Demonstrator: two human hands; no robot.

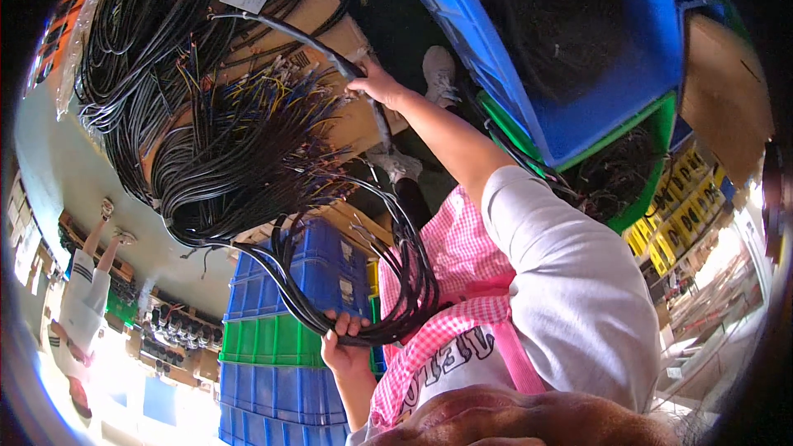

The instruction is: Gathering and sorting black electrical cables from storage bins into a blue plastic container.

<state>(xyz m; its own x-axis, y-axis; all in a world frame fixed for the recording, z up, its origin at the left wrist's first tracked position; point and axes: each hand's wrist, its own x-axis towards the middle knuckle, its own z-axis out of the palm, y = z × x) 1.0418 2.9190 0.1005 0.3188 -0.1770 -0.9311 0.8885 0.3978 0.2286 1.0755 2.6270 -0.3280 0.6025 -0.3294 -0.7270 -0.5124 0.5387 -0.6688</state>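
2 hands grip black cables: left hand point(343, 339) clenches looped bundle point(388, 281), right hand point(376, 83) pinches 1 cable point(314, 43).

The person wears a light grey short-sleeved shirt point(570, 281); the sleeve ends above the elbow, leaving the forearm bare. Over it lies a pink-and-white checked apron point(450, 281) with a plain pink strap point(516, 355) running across the chest and a band of the same pink at the waist. Dark block lettering is printed on the shirt front, partly covered by the apron. Both hands are bare: the left hand point(343, 343) and the right hand point(376, 83) carry no gloves, rings or watch that can be seen. Dark trousers point(410, 198) and pale grey sneakers point(438, 74) show below.
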